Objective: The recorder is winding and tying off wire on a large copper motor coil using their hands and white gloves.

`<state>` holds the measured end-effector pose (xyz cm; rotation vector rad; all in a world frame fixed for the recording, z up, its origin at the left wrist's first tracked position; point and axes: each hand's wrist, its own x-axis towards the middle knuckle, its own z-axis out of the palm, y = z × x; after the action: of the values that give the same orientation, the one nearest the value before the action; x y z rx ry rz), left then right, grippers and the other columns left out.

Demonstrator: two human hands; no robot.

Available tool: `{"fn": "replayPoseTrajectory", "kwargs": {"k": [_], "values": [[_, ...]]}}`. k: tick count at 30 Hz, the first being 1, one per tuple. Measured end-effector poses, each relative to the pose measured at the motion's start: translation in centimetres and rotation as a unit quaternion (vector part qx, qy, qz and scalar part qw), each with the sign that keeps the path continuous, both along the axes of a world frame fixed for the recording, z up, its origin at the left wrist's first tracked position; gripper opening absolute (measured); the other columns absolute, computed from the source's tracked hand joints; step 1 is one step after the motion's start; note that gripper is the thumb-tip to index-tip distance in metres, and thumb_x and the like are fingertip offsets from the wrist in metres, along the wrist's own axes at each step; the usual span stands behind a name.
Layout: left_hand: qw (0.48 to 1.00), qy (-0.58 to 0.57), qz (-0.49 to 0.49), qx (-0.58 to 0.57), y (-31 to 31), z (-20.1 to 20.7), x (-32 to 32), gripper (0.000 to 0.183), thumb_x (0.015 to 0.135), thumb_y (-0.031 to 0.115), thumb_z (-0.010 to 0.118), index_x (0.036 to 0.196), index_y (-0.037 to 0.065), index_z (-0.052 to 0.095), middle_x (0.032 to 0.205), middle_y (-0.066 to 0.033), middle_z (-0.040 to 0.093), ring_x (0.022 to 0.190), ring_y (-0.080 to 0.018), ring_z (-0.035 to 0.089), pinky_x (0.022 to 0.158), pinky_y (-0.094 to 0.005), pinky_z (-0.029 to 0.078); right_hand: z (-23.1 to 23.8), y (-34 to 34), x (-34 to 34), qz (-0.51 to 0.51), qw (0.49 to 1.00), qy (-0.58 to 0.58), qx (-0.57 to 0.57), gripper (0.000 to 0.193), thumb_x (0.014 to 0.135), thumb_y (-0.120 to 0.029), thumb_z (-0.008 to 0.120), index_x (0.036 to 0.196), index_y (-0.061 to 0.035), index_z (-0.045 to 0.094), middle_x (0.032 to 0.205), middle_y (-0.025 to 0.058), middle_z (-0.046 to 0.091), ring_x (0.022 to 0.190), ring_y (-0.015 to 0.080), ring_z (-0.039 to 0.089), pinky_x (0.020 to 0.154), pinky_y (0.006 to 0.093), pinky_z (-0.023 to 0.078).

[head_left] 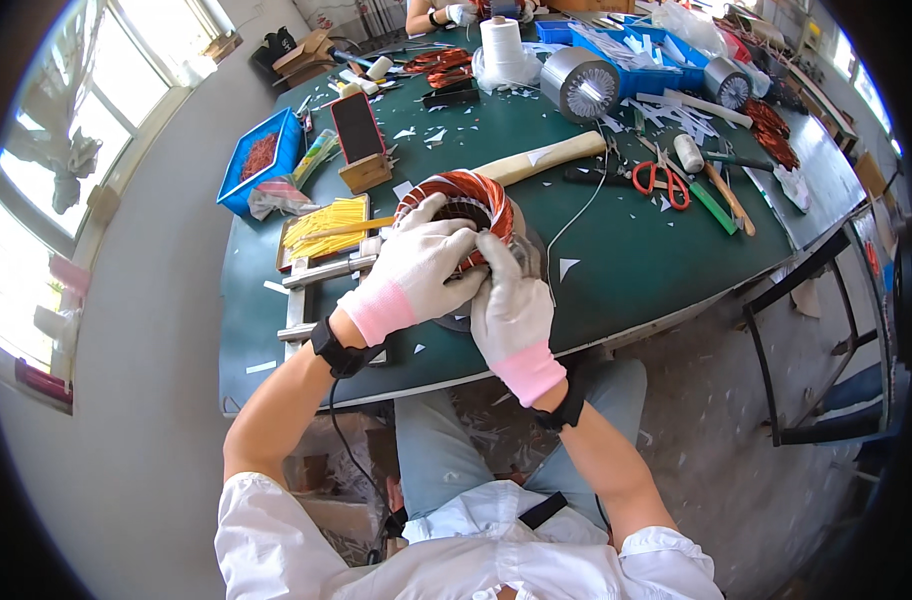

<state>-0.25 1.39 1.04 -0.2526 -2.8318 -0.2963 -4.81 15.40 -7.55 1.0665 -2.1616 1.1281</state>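
Note:
A motor stator (511, 215) with a ring of copper-coloured windings, bound with white cord, stands near the table's front edge. My left hand (421, 255), in a white glove with a pink cuff, lies over its near left side, fingers curled onto the winding ring. At the ring's near right side, my right hand (511, 295), gloved the same way, has its fingers pressed together. A thin white cord (576, 215) runs down the table to this hand; the grip itself is partly hidden. The stator's lower part is mostly behind my hands.
Left are a metal frame (296, 305), yellow sleeves (326, 228), a propped phone (357, 128) and a blue bin (228, 170). Behind lie a wooden-handled mallet (541, 158) and a cord spool (503, 48). Red-handled scissors (662, 188) lie right. A co-worker's gloved hand (461, 14) shows far off.

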Motion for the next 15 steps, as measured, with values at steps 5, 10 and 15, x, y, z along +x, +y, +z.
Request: {"fn": "replayPoseTrajectory", "kwargs": {"k": [5,10,15], "values": [[0.988,0.085,0.075,-0.109,-0.2,-0.3,1.0,0.05,0.073,0.035,0.071,0.113,0.006,0.062,0.13,-0.0217,0.053,0.132,-0.0402,0.037,0.113,-0.0591,0.017,-1.2,6.7,1.7,0.322,0.605,-0.665,-0.296,0.029,0.095,-0.01,0.047,0.123,-0.0015,0.046,0.11,0.0091,0.056,0.074,0.0109,0.059,0.062,0.0246,0.05],[0.949,0.224,0.163,-0.151,1.7,-1.0,1.4,0.086,0.065,0.045,0.076,0.133,0.002,0.045,0.136,-0.0143,0.05,0.138,-0.0353,0.029,0.113,-0.0602,0.009,3.3,8.4,-0.9,0.552,0.705,-0.443,-0.042,0.019,0.091,-0.003,0.055,0.106,-0.001,0.067,0.111,0.0092,0.066,0.106,0.02,0.061,0.096,0.0357,0.046],[0.931,0.295,0.165,-0.135,2.8,-2.5,0.7,0.076,0.066,0.03,0.076,0.13,0.002,0.046,0.142,-0.014,0.046,0.137,-0.0362,0.03,0.112,-0.0603,0.013,6.7,1.6,-3.4,0.353,0.907,-0.176,-0.148,0.038,0.087,-0.001,0.054,0.125,0.0014,0.052,0.113,0.0236,0.056,0.099,0.0406,0.056,0.086,0.04,0.047]]}}
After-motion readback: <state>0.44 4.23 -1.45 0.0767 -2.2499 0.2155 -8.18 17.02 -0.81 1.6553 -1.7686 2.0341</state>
